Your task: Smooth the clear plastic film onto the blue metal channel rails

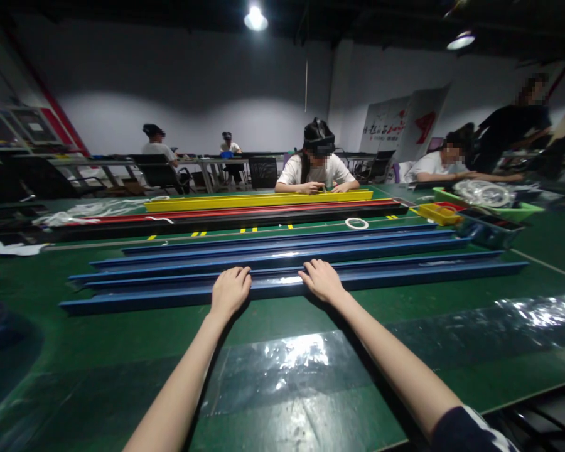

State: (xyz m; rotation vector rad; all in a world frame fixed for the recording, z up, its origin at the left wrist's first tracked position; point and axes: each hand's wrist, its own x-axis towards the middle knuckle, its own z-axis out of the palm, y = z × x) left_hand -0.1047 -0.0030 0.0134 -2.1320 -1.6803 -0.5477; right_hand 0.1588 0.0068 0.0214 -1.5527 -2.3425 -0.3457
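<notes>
Several long blue U-shaped channels lie side by side across the table. Both my hands are on the nearest blue channel (pixel 405 275), a little left and right of its middle. The fingers of my left hand (pixel 231 290) curl over its near wall, and the thumb is hidden. My right hand (pixel 324 280) grips the same wall, fingertips reaching into the trough. Just behind, touching or nearly touching, lie other blue channels (pixel 207 258). A clear plastic sheet (pixel 282 358) lies flat on the table under my forearms.
Past the blue channels lie a white ring (pixel 356 223), red and black strips (pixel 245 213) and a yellow channel (pixel 263 201), where a person in white leans over. A green bin (pixel 522 211) and a yellow tray (pixel 437 214) stand at right. White tubing (pixel 94 210) lies at left.
</notes>
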